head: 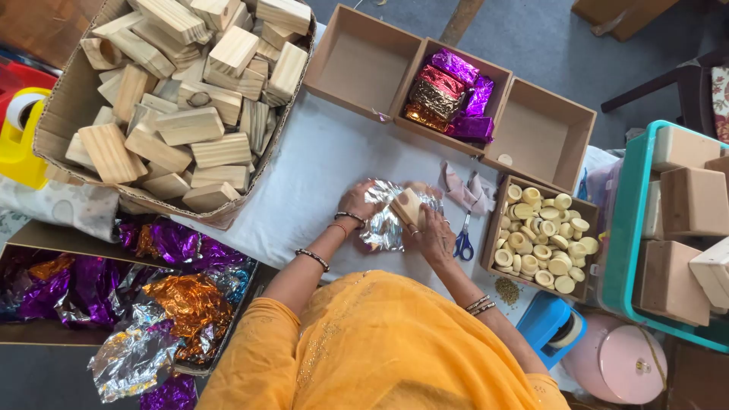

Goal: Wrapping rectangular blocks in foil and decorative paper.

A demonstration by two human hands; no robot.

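A small wooden block [408, 205] lies on a crinkled sheet of silver foil [383, 224] on the white table cover. My left hand [357, 202] grips the foil's left edge beside the block. On the right side, my right hand [433, 234] presses against the block and the foil. Both wrists carry bangles, and my orange garment fills the bottom of the view.
A large carton of wooden blocks [178, 99] sits at upper left. Three shallow cardboard boxes stand behind; the middle one [456, 95] holds foil-wrapped pieces. A box of round pale discs [539, 239] and blue-handled scissors [463, 241] are at right. Loose coloured foil sheets [144, 296] lie at left.
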